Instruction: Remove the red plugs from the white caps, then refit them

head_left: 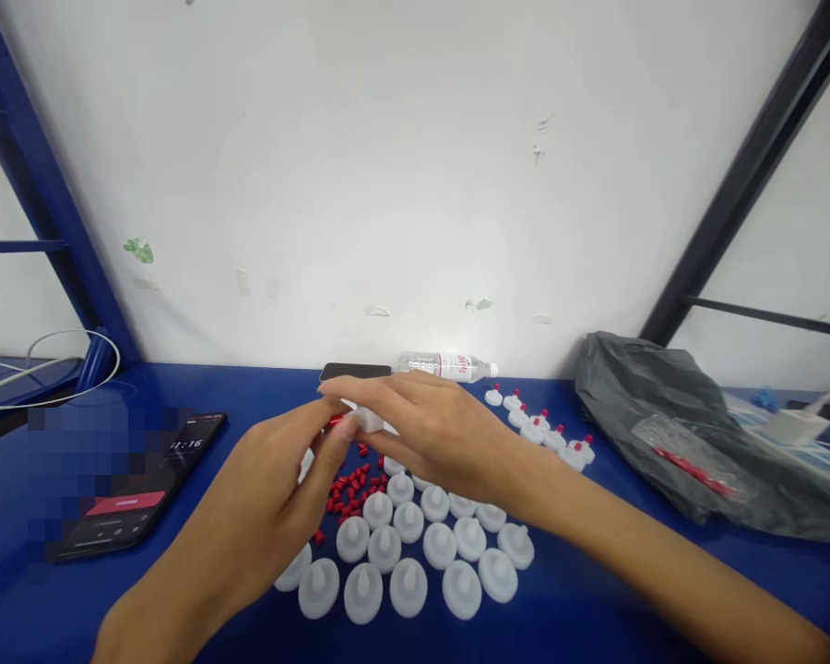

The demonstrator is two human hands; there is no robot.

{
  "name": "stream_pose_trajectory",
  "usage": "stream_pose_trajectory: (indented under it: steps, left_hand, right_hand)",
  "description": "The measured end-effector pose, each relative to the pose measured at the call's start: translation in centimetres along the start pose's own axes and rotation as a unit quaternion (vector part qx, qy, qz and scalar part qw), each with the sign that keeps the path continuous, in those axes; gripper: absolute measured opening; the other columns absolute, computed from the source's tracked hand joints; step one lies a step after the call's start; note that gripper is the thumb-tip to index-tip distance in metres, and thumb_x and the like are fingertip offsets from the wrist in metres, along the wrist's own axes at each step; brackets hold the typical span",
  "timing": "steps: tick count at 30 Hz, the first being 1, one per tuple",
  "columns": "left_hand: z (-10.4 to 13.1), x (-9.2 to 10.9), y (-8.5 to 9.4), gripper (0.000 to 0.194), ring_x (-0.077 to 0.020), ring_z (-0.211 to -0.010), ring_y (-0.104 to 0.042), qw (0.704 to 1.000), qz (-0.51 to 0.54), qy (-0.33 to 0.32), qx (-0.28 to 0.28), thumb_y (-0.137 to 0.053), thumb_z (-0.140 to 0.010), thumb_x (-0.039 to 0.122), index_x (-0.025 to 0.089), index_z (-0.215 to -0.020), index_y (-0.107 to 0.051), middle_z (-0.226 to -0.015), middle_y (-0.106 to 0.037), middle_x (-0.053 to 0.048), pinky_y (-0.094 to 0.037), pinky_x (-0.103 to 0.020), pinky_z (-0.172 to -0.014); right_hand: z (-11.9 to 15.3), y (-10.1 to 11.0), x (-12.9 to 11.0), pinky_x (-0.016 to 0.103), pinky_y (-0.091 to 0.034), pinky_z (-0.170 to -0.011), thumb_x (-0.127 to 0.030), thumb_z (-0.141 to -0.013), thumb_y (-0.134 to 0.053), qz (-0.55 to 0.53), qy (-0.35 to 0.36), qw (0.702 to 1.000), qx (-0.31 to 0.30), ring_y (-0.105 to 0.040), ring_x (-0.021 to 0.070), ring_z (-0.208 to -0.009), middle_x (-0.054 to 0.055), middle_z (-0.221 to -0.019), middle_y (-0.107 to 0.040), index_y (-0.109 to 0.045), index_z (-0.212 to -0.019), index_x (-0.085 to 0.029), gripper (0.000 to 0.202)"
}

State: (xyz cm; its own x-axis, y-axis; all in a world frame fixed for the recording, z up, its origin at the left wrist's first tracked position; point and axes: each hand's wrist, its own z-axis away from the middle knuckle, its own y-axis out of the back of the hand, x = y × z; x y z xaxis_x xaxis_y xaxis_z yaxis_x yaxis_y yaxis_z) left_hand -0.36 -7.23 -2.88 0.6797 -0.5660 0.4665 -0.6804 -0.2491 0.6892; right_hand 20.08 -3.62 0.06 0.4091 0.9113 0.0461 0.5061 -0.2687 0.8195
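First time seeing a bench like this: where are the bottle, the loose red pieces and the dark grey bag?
Bottle (449, 367): head view, on its label.
Loose red pieces (354, 503): head view, on one within the scatter.
Dark grey bag (646, 392): head view, on its creased upper side.

White lids (408, 587), red caps (353, 492), blue table (567, 609)

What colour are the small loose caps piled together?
The caps are red; the head view shows them.

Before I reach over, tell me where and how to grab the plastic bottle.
Probably best around the labelled body of the plastic bottle, from above: it lies on its side by the wall, with the right hand before its base end.
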Motion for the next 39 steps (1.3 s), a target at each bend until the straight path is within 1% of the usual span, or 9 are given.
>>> stream_pose_trajectory:
  steps: [4,8,12,19,24,30,32,35,39]
  left_hand:
    - [0.1,0.2,0.2,0.037,-0.0110,-0.053,-0.044,0.998,-0.023,-0.055,0.016,-0.039,-0.108,0.033,0.022,-0.073,-0.047,-0.061,-0.052,0.007,-0.033,-0.028,-0.055]
    - [-0.1,0.6,-0.2,0.041,-0.0105,-0.048,-0.037,0.998,0.005,-0.049,0.049,-0.038,-0.108,0.030,0.023,-0.067,-0.041,-0.055,-0.044,0.008,-0.030,-0.028,-0.052]
    - [-0.3,0.7,-0.7,0.040,-0.0116,-0.049,-0.042,1.000,-0.003,-0.013,0.024,-0.036,-0.108,0.033,0.023,-0.071,-0.047,-0.056,-0.049,0.008,-0.031,-0.029,-0.051]
    - [-0.2,-0.2,-1.4,0.028,-0.0171,-0.053,-0.053,0.993,-0.120,-0.007,0.009,-0.035,-0.107,0.038,0.025,-0.087,-0.050,-0.063,-0.059,0.005,-0.029,-0.030,-0.054]
    - [0.1,-0.5,-1.9,0.034,-0.0169,-0.045,-0.048,0.986,-0.164,-0.005,0.029,-0.032,-0.108,0.039,0.025,-0.082,-0.048,-0.054,-0.054,0.006,-0.023,-0.031,-0.053]
    - [0.2,1.1,-1.3,0.052,-0.0131,-0.042,-0.042,0.996,0.035,0.077,0.021,-0.032,-0.107,0.046,0.024,-0.062,-0.045,-0.045,-0.044,0.006,-0.029,-0.031,-0.049]
    - [0.3,1.6,-0.7,0.058,-0.0123,-0.042,-0.041,0.987,0.121,0.101,0.016,-0.034,-0.107,0.048,0.023,-0.054,-0.040,-0.044,-0.042,0.005,-0.033,-0.029,-0.046]
    - [0.5,1.7,-0.2,0.055,-0.0129,-0.046,-0.040,0.991,0.104,0.082,-0.019,-0.034,-0.106,0.049,0.023,-0.058,-0.036,-0.050,-0.041,0.005,-0.033,-0.029,-0.046]
    - [0.1,0.3,-1.7,0.039,-0.0165,-0.062,-0.054,0.988,-0.089,0.053,-0.115,-0.035,-0.106,0.040,0.024,-0.075,-0.052,-0.070,-0.056,0.002,-0.037,-0.030,-0.056]
  right_hand:
    - [0.1,0.4,0.7,0.034,-0.052,-0.092,-0.024,-0.104,-0.060,0.029,0.033,0.999,0.025,-0.071,0.0182,-0.102,0.008,-0.122,-0.076,-0.054,-0.137,-0.016,0.035]
    - [0.0,-0.2,2.0,0.035,-0.047,-0.101,-0.026,-0.100,-0.068,0.053,0.066,0.993,0.077,-0.072,0.0138,-0.088,0.003,-0.110,-0.080,-0.060,-0.130,-0.016,0.032]
    - [0.1,-0.7,2.3,0.035,-0.041,-0.108,-0.017,-0.104,-0.059,0.072,0.085,0.989,0.096,-0.073,0.0108,-0.085,0.002,-0.109,-0.080,-0.057,-0.133,-0.015,0.029]
    - [0.4,-0.7,1.9,0.033,-0.044,-0.103,-0.015,-0.102,-0.060,0.085,0.048,0.993,0.064,-0.071,0.0111,-0.083,0.003,-0.120,-0.078,-0.044,-0.147,-0.016,0.048]
    - [0.3,-1.2,2.8,0.036,-0.040,-0.107,-0.012,-0.104,-0.054,0.137,0.081,0.983,0.093,-0.073,0.0106,-0.090,0.000,-0.111,-0.081,-0.057,-0.135,-0.017,0.032]
    - [0.4,-0.3,3.8,0.037,-0.036,-0.113,-0.008,-0.104,-0.051,0.233,0.132,0.952,0.151,-0.072,0.0074,-0.089,-0.011,-0.119,-0.079,-0.064,-0.127,-0.029,0.033]
    - [0.7,1.1,5.4,0.037,-0.039,-0.110,-0.012,-0.104,-0.053,0.241,0.093,0.949,0.183,-0.073,0.0091,-0.090,-0.010,-0.121,-0.078,-0.063,-0.127,-0.030,0.031]
    - [1.2,3.3,8.7,0.041,-0.045,-0.099,-0.025,-0.098,-0.064,0.218,-0.118,0.937,0.248,-0.072,0.0192,-0.094,-0.002,-0.113,-0.080,-0.067,-0.120,-0.028,0.021]
    - [1.9,3.7,11.5,0.035,-0.048,-0.081,-0.028,-0.095,-0.062,0.160,-0.255,0.947,0.112,-0.070,0.0211,-0.083,0.002,-0.102,-0.079,-0.068,-0.119,-0.023,0.026]
